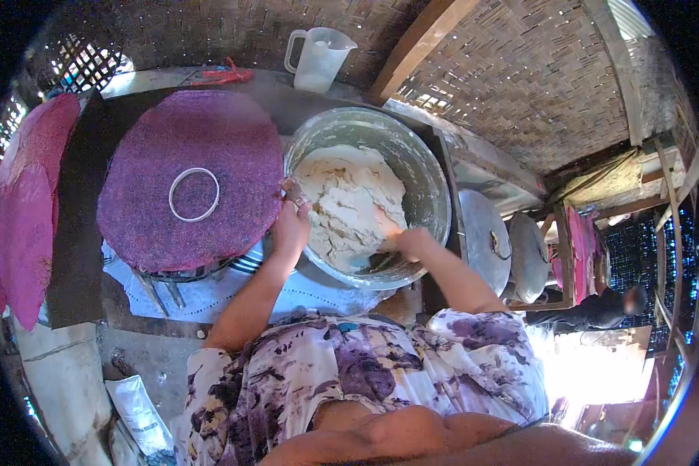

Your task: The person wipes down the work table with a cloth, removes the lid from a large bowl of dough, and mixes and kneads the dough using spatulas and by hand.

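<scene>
A large metal basin [435,175] holds a mass of pale, wet dough [349,194]. My right hand [392,233] reaches into the basin, with its fingers sunk in the right side of the dough and hidden there. At the basin's left rim is my left hand [293,213], its dough-smeared fingers bent at the rim; what they hold, if anything, is too small to tell. Just left of that hand lies a round purple cloth [233,147], with a thin white ring [174,194] on top of it.
A clear plastic jug [318,62] stands behind the basin, and a red strip [229,74] lies to its left. Pink cloths [27,210] hang at the far left. Round metal lids [485,241] are at the right. Another person [598,311] is in the right background.
</scene>
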`<state>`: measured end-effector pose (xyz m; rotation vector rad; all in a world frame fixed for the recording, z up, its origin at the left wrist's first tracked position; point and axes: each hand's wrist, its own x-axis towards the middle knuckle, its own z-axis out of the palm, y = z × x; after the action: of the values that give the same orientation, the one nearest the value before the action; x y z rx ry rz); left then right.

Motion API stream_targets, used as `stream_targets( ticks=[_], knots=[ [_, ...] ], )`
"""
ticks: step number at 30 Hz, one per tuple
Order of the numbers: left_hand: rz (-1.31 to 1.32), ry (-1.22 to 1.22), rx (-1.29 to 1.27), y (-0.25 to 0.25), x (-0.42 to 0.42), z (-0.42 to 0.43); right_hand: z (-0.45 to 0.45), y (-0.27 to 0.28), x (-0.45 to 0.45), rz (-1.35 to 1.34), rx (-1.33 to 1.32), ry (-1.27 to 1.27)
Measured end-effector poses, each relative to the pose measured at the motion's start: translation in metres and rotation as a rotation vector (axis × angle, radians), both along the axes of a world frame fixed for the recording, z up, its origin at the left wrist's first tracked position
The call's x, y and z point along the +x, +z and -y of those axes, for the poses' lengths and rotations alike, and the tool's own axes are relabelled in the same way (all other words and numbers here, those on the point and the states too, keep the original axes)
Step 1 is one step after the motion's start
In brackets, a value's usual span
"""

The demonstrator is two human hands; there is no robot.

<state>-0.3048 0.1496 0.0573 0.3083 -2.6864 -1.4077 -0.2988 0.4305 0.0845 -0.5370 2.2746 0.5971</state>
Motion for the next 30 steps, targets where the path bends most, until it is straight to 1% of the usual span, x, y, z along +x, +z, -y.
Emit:
stream_targets(
  ticks=[1,2,3,5,6,8,11,15,18,20,21,23,24,26,27,29,30],
  knots=[
    [-0.062,-0.010,0.018,-0.004,0.000,0.000,0.017,0.053,-0.001,0.020,0.019,0.014],
    [-0.126,-0.014,0.040,-0.012,-0.002,0.000,0.026,0.085,-0.004,0.038,0.042,0.034],
    [-0.184,-0.013,0.063,-0.013,-0.003,0.000,0.021,0.093,-0.006,-0.031,0.065,-0.005],
    [-0.229,0.016,0.003,-0.015,-0.003,-0.003,0.010,0.100,0.001,-0.154,0.097,-0.090],
    [-0.249,0.022,-0.035,-0.014,-0.002,-0.003,0.011,0.101,0.006,-0.168,0.104,-0.085],
    [-0.259,0.020,-0.014,-0.013,-0.002,-0.004,0.017,0.108,0.014,-0.199,0.111,-0.070],
    [-0.264,0.024,0.002,-0.012,-0.001,-0.003,0.041,0.123,0.028,-0.301,0.003,-0.149],
    [-0.211,0.025,-0.032,-0.013,-0.002,-0.004,0.050,0.078,0.025,-0.442,-0.026,-0.240],
    [-0.311,0.021,-0.036,-0.011,-0.003,-0.003,0.041,0.017,0.017,-0.441,0.011,-0.286],
    [-0.186,-0.027,0.049,-0.015,-0.004,-0.002,0.032,-0.014,0.011,-0.397,0.049,-0.280],
    [-0.124,-0.046,0.089,-0.017,-0.005,-0.001,0.028,-0.019,0.005,-0.336,0.057,-0.268],
    [-0.149,0.005,-0.001,-0.024,-0.004,-0.002,0.020,-0.024,-0.007,-0.211,0.072,-0.239],
    [-0.162,0.032,-0.045,-0.023,-0.003,-0.003,0.019,-0.025,-0.010,-0.199,0.072,-0.248],
    [-0.071,0.036,0.009,-0.017,-0.002,-0.004,0.018,-0.025,-0.018,-0.184,0.076,-0.263],
    [-0.027,0.039,0.040,-0.014,-0.001,-0.003,0.013,-0.026,-0.021,-0.173,0.024,-0.282],
    [-0.073,0.023,0.012,-0.013,-0.001,-0.003,-0.006,-0.033,-0.029,-0.154,-0.072,-0.321],
    [-0.096,0.012,-0.001,-0.012,-0.001,-0.002,-0.020,-0.038,-0.038,-0.090,-0.051,-0.331]
  ],
)
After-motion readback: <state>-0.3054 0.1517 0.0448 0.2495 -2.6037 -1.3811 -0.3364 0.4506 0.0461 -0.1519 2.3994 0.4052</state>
